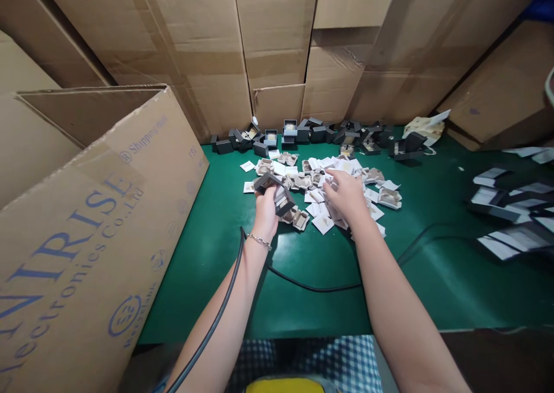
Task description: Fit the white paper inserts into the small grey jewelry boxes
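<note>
My left hand (265, 207), a thin bracelet on its wrist, is closed around an open dark grey hinged box (275, 192) held just above the green table (225, 231). My right hand (346, 195) reaches into a pile of beige inserts and white cards (320, 186); its fingers curl down onto the pile, and I cannot make out what they pinch. A row of small dark boxes (303, 132), some open, stands at the back of the table.
A big printed cardboard carton (82, 231) lies on its side at the left. Cardboard cartons (277, 41) wall the back. A black cable (303, 284) runs across the table and over my left arm. Flat grey and white pieces (511, 208) are stacked at the right.
</note>
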A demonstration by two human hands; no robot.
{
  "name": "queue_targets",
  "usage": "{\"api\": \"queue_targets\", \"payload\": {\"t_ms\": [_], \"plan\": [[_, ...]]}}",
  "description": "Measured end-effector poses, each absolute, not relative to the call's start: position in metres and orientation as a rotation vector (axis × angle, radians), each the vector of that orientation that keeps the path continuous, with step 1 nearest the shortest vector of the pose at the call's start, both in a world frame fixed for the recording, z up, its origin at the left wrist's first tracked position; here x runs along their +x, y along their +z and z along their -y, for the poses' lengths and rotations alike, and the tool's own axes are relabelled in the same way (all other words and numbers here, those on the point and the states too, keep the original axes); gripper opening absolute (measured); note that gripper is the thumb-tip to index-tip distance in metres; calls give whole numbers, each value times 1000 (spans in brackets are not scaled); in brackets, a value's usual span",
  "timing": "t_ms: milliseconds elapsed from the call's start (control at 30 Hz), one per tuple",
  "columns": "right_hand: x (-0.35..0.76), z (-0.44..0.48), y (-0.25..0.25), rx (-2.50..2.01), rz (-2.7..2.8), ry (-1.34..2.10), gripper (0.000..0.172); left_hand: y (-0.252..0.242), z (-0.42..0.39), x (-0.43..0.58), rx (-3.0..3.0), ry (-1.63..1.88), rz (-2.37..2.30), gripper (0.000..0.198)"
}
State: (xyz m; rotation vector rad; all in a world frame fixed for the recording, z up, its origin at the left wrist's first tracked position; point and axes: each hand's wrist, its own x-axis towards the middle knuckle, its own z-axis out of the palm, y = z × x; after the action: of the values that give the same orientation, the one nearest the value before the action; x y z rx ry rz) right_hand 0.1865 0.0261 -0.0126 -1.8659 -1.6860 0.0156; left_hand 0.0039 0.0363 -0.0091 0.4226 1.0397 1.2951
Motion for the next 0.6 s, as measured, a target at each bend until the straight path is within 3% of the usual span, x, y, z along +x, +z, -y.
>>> {"api": "queue_targets", "payload": {"t_ms": [167, 333, 600], "plan": [[185, -23, -13, -2073, 1824, -53, 27, -4, -32, 6, 451, 1227, -993, 24], [188, -25, -17, -2034, 1827, -49, 21, -5, -31, 7, 563, 1187, -924, 39], [190, -29, -23, -1889, 1719, -69, 34, -2, -29, 7, 672, 1116, -881, 51]]}}
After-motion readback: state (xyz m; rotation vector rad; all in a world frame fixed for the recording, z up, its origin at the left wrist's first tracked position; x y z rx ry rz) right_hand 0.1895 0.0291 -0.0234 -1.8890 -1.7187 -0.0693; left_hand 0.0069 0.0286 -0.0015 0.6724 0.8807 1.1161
